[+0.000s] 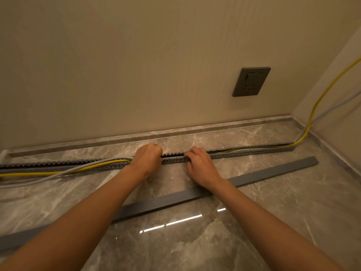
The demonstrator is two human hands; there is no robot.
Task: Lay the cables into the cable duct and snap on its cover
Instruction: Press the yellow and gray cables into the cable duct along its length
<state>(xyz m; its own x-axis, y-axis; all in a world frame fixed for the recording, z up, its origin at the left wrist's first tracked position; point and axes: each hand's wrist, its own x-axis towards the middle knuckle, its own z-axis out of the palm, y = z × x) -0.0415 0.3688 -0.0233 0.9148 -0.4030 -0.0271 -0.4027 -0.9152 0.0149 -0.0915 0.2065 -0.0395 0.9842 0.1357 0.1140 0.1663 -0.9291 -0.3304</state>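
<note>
Floor [195,241]: slotted cable duct [254,151] runs along wall base; cover [273,171] lies loose just in front, ready for later. Yellow cable [39,174] & grey cable [64,171] seated at right, spilling out at left. Left hand [147,159] & right hand [199,163] curled at mid-duct, prob. tucking cables; fingers bent together on duct, exact grip hidden.

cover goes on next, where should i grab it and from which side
Take the cover near its middle, from above, pinching across its narrow width. It lies flat on the floor, long and thin, in front of the duct, so a grip at one end would likely let it sag and swing. Both forearms now cross over its middle; each hand could take it a little to either side of centre.
</note>
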